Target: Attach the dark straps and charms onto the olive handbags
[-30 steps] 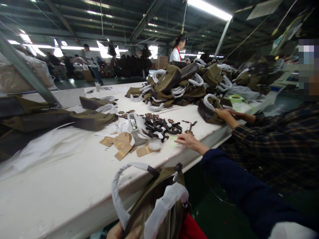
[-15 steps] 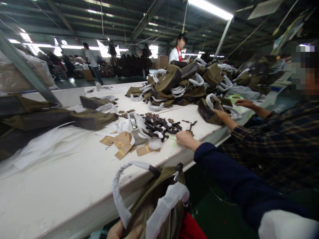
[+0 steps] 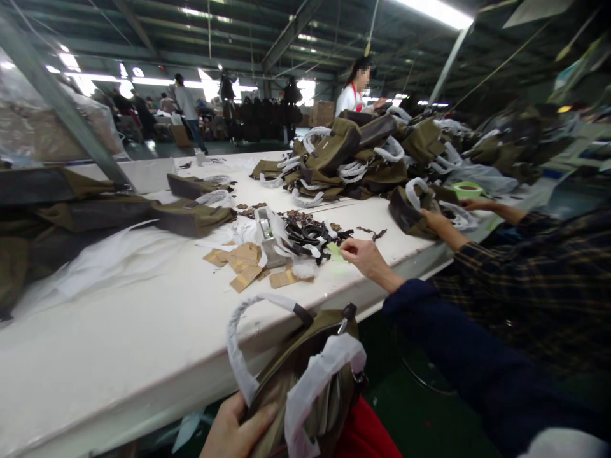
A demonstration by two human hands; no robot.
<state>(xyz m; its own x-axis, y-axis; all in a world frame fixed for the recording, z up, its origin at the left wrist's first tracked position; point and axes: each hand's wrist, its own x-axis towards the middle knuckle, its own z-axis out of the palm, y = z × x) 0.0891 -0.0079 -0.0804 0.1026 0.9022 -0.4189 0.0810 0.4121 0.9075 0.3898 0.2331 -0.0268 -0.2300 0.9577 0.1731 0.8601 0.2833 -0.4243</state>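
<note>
My left hand (image 3: 238,425) grips the side of an olive handbag (image 3: 317,327) below the table edge; its handles are wrapped in white paper, and red cloth shows beneath it. Over the table's front edge, my right hand (image 3: 365,256) has its thumb and fingers pinched together on a small piece of light green tape (image 3: 335,252). Just beyond it lie coiled black straps (image 3: 308,234) with white wrapping on some ends. Brown card tags (image 3: 245,257) rest to the left, beside a grey tape dispenser (image 3: 268,235).
At the back, olive bags (image 3: 334,149) form a pile on the white table (image 3: 157,318). More bags (image 3: 191,216) and white paper sheets (image 3: 109,261) lie left. A co-worker's hand (image 3: 442,226) holds a bag on the right, near a green tape roll (image 3: 466,189).
My right hand has lifted slightly, and the green piece at its fingertips now stands up from the table. My left hand still holds the handbag. The view has shifted a little left.
</note>
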